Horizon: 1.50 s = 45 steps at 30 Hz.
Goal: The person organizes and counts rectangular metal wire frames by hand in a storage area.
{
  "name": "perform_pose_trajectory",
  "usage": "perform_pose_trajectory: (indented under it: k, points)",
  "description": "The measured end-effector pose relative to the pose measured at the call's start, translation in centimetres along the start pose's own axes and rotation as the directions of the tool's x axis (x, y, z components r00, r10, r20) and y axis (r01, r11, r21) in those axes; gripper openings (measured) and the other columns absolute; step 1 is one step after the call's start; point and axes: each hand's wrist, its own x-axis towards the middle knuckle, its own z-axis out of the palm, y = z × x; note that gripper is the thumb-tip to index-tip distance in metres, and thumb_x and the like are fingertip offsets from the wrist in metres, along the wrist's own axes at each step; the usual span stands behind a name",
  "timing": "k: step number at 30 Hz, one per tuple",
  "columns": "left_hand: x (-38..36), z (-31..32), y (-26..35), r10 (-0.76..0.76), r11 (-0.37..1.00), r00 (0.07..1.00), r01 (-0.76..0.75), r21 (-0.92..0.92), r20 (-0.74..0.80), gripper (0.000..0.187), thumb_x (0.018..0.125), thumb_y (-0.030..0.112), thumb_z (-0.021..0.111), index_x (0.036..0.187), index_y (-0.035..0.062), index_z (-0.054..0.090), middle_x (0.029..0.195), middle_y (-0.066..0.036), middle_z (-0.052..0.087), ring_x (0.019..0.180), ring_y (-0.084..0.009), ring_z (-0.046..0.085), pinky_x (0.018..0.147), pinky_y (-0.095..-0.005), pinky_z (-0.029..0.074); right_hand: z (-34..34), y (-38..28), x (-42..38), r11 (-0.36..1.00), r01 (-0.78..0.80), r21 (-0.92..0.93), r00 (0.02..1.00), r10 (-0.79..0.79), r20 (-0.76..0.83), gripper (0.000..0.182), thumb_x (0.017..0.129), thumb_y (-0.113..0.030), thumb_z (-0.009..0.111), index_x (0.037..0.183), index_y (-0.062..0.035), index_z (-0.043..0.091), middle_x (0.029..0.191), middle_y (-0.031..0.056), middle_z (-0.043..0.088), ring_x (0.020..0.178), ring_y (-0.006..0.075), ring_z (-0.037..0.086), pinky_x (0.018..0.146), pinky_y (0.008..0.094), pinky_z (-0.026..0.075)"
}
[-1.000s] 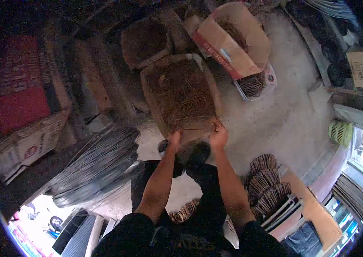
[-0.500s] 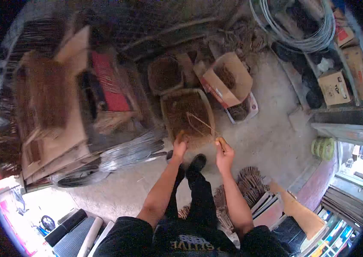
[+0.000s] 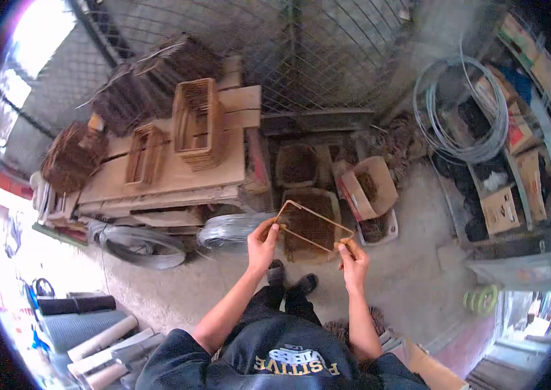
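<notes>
My left hand point(image 3: 262, 248) pinches the left end of a thin, brownish rectangular wire frame point(image 3: 322, 215). At the opposite end, my right hand point(image 3: 354, 262) grips the same frame near its lower corner. Both hands are closed, and the frame is stretched between them, slightly tilted. Below it on the floor stands a worn bin point(image 3: 337, 208) with dark brown contents. Just right of that, a cardboard box point(image 3: 379, 192) with its flaps up holds brown pieces.
At left, a work table point(image 3: 188, 180) carries a tall woven basket point(image 3: 201, 156) and a smaller one point(image 3: 144, 156). Silver wire coils point(image 3: 236, 231) lie beneath its front edge. A large wire coil point(image 3: 426, 130) hangs by the shelf at right. Rolls of mesh point(image 3: 87, 328) lie lower left.
My view has tilted up, showing more of the table. My left hand, earlier apart from the frame, now holds its left end, and the frame has turned to lie across both hands.
</notes>
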Motion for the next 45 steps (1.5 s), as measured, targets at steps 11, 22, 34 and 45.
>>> perform_pose_trajectory:
  k: [11,22,34,45]
  points:
    - [-3.3,-12.4,9.8,0.204,0.979,0.949,-0.204,0.028,-0.241,0.026,0.102,0.009,0.065,0.123,-0.0035,0.074,0.097,-0.003,0.077,0.085,-0.0051,0.062,0.077,-0.0224,0.049,11.9,-2.1,-4.4,0.968,0.241,-0.067,0.921,-0.206,0.33,0.023,0.101,-0.011,0.07,0.122,-0.001,0.066,0.096,0.0034,0.073,0.067,0.0059,0.06,0.056,0.0236,0.049]
    - [4.0,-32.3,19.9,0.465,0.882,0.845,-0.417,0.219,-0.263,0.029,0.1,0.012,0.065,0.12,-0.0075,0.073,0.091,-0.006,0.077,0.085,-0.01,0.067,0.078,-0.0249,0.052,33.0,-3.6,-11.1,0.581,0.766,-0.276,0.635,-0.617,0.464,0.028,0.094,-0.001,0.072,0.122,-0.005,0.07,0.103,0.0082,0.076,0.072,0.0137,0.069,0.061,0.0269,0.053]
    - [22.1,-41.4,30.8,0.485,0.61,0.873,-0.379,0.696,0.051,0.029,0.09,0.027,0.071,0.111,0.0097,0.081,0.089,-0.018,0.078,0.084,-0.0298,0.078,0.081,-0.038,0.059,50.1,-7.7,-11.1,0.169,0.928,-0.333,0.342,-0.74,0.579,0.018,0.086,-0.014,0.082,0.105,-0.0126,0.081,0.091,0.0062,0.067,0.072,0.0249,0.07,0.061,0.0374,0.057]
    - [32.1,-40.3,26.4,0.442,0.457,0.891,-0.322,0.829,0.103,0.026,0.088,0.027,0.072,0.106,0.0127,0.083,0.099,-0.022,0.076,0.094,-0.0382,0.075,0.086,-0.0459,0.06,54.7,-6.6,-8.0,0.306,0.884,-0.355,0.466,-0.644,0.606,0.017,0.091,-0.01,0.075,0.106,-0.0079,0.08,0.101,0.0086,0.073,0.089,0.0295,0.072,0.076,0.0393,0.058]
